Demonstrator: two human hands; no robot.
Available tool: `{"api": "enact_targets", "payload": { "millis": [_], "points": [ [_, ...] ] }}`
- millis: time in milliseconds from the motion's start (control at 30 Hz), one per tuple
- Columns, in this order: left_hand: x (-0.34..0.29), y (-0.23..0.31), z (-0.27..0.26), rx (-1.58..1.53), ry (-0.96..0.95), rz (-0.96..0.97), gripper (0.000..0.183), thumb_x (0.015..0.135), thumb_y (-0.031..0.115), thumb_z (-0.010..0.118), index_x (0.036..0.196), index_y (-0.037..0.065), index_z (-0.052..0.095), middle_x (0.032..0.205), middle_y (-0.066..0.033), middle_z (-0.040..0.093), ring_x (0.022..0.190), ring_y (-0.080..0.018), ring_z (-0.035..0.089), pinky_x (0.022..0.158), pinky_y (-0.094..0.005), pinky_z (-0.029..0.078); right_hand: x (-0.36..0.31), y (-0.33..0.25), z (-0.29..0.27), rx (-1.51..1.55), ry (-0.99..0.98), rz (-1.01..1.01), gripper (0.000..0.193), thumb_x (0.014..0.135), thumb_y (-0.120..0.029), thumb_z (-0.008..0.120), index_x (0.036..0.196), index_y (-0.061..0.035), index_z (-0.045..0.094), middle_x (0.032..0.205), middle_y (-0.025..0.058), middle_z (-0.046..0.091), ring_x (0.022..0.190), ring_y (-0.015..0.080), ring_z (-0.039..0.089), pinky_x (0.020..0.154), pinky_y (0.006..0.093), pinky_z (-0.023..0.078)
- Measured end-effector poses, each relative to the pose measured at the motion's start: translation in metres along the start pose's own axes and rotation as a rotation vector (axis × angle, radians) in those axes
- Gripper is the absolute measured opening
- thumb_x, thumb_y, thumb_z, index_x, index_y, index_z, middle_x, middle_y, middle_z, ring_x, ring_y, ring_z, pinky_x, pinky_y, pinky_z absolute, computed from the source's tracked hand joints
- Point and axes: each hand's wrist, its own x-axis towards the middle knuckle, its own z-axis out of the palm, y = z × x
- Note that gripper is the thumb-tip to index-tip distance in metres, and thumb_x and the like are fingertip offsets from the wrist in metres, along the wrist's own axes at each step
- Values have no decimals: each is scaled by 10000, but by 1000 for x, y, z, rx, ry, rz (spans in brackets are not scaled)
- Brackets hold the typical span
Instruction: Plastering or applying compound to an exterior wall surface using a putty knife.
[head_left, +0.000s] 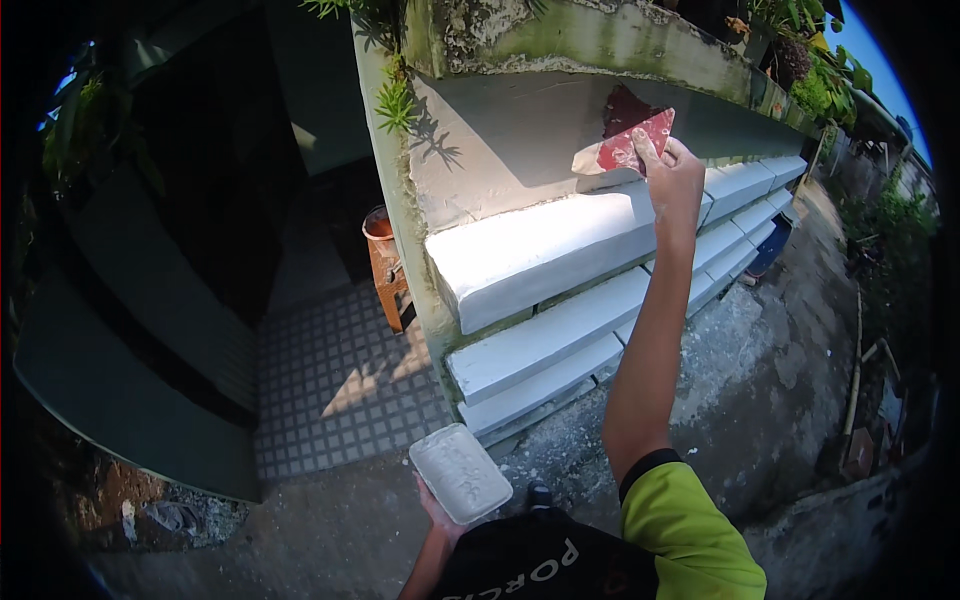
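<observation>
My right hand (672, 178) is raised at the end of an outstretched arm, its fingers closed around a flat red scraper (648, 140) smeared with white. The scraper is at the beige wall panel (480, 150), above the top white ledge; whether its edge touches the wall I cannot tell. Low and close to my body, my left hand (438, 508) supports a white rectangular tray (488, 508) from below and the side. White paste (460, 470) with a rough surface fills the tray. Most of my left fingers are hidden beneath it.
Stepped white ledges (550, 250) run along the wall's foot. A mossy concrete slab (600, 50) juts out above. An orange stand (388, 270) is behind the wall's corner, on a tiled floor (330, 420). Spattered concrete ground (740, 350) lies to the right, with plants beyond.
</observation>
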Motion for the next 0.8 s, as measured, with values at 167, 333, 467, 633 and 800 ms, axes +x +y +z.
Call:
{"api": "enact_targets", "payload": {
  "millis": [167,333,467,633,800],
  "points": [
    [6,-4,-8,38,0,9,803,888,730,258,1454,169,350,1414,-105,463,1244,-351,498,1030,-565,400,-29,-30,62,-395,-119,-219,218,764,-93,692,802,94,585,706,170,641,642,228,613,634,350,481],
    [6,-6,-7,53,-20,30,799,891,726,254,1460,171,339,1422,-106,454,1253,-355,489,1031,-567,398,6,-5,41,-429,104,-122,204,708,-63,648,759,113,558,689,256,615,690,382,641,676,433,485],
    [6,-6,-9,30,-19,22,796,888,729,261,1457,179,346,1426,-99,453,1261,-350,483,1038,-571,387,29,11,-2,-313,274,15,201,851,-160,702,883,37,680,789,118,703,664,194,643,659,330,489],
    [8,-3,-14,43,8,28,802,883,736,265,1455,180,351,1427,-94,453,1265,-346,479,1044,-571,378,-5,-6,9,97,-38,9,274,852,-207,722,958,42,679,845,134,711,712,159,655,666,304,494],
    [12,-5,-1,8,-73,-51,817,880,740,264,1457,168,345,1422,-105,457,1264,-352,479,1047,-573,374,-53,-36,66,-190,-208,-182,272,754,-131,746,790,94,599,712,227,642,651,306,651,637,380,487]
  ]
}}
